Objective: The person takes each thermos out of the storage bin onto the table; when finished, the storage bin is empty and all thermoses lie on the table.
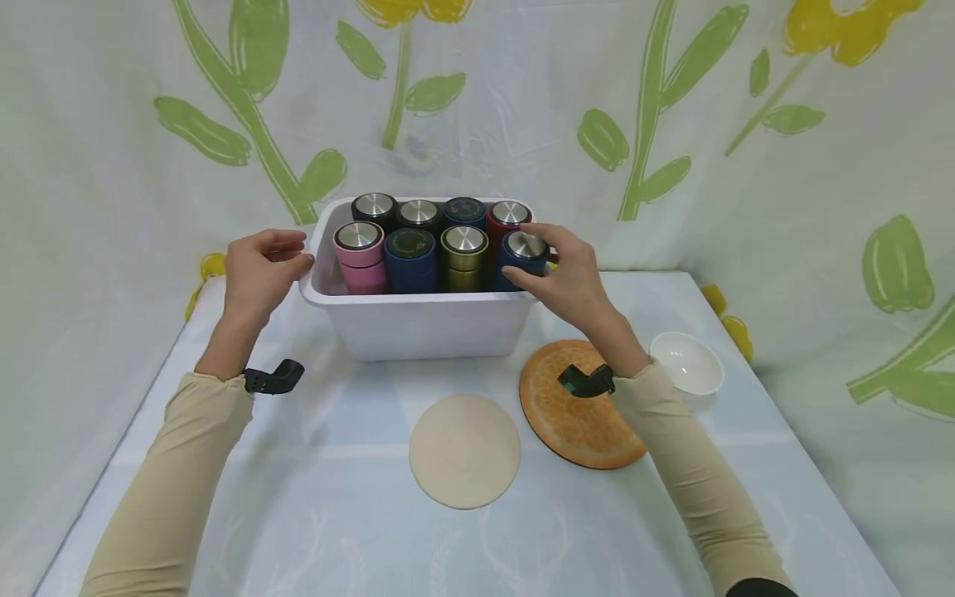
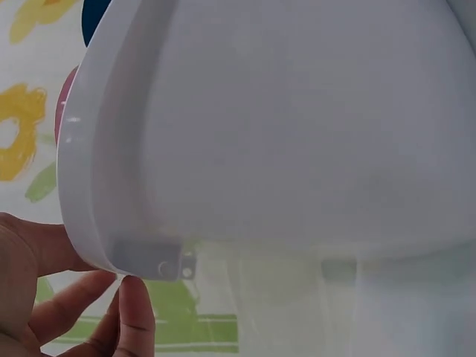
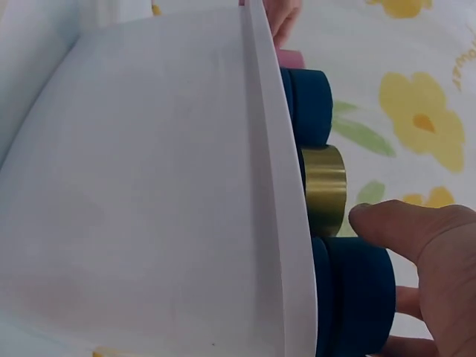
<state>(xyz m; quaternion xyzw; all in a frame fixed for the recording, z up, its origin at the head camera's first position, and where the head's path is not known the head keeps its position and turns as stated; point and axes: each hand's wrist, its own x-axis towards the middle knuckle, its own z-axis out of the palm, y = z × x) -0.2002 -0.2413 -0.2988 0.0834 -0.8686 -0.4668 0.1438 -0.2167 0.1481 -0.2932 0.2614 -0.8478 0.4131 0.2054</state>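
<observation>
A white plastic tub (image 1: 429, 327) holds several thermos flasks standing upright in two rows. My left hand (image 1: 261, 265) grips the tub's left rim; in the left wrist view its thumb and fingers (image 2: 135, 316) meet at the rim's corner. At the front right of the tub, my right hand (image 1: 570, 278) holds the lid of a blue thermos (image 1: 525, 246) with a silver top, thumb on one side and fingers on the other. Beside that flask stand a gold thermos (image 1: 464, 249), a blue one with a dark top (image 1: 410, 257) and a pink one (image 1: 361, 257).
The back row has black flasks (image 1: 375, 207), a blue one (image 1: 464, 211) and a red one (image 1: 511, 214). Nearer on the table lie a beige disc (image 1: 464, 452) and a brown round board (image 1: 574, 431), partly under my right forearm. A white bowl (image 1: 686, 363) sits to the right.
</observation>
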